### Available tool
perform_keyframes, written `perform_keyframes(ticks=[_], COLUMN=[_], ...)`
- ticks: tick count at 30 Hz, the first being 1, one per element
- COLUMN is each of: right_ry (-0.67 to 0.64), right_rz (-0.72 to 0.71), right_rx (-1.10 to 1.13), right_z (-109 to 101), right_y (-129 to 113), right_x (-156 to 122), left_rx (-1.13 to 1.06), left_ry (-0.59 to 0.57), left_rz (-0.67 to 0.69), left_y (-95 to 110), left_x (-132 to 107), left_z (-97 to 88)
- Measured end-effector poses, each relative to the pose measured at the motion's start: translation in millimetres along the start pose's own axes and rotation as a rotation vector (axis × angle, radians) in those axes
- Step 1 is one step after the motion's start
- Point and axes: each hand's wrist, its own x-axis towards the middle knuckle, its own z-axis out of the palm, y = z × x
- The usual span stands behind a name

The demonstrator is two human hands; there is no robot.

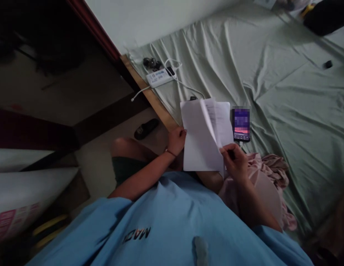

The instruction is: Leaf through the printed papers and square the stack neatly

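Note:
I sit at the edge of a bed with a booklet of white paper sheets (201,136) on my lap. My left hand (176,140) grips the booklet's left edge, fingers curled round it. My right hand (235,160) is closed at the lower right corner of the sheets and holds a dark pen, with one page lifted and partly turned. A phone (241,125) with a lit screen lies on the sheet just right of the paper.
Pale green bed sheet (285,96) spreads to the right. A white power strip (160,77) with cables lies near the wooden bed edge (154,99). Pink cloth (269,177) is bunched under my right arm. A dark slipper (146,128) sits on the floor.

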Motion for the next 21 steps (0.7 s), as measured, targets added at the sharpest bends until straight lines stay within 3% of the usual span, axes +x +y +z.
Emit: perform_keyframes(ticks=[3, 9, 16, 21], right_ry=[0.148, 0.226, 0.083, -0.08], right_rz=[0.05, 0.004, -0.058, -0.081], right_rx=[-0.135, -0.406, -0.572, -0.417], right_z=[-5.9, -12.6, -7.8, -4.5], right_y=[8.4, 16.8, 16.1, 16.0], right_x=[5.6, 14.3, 12.3, 10.7], left_rx=[-0.023, -0.076, -0.063, -0.089], left_ry=[0.028, 0.076, 0.05, 0.013], left_rz=[0.001, 0.057, 0.051, 0.009], left_y=[0.8, -4.5, -6.6, -5.0], left_x=[-1.3, -3.4, -2.6, -2.6], left_z=[1.1, 1.5, 2.5, 1.6])
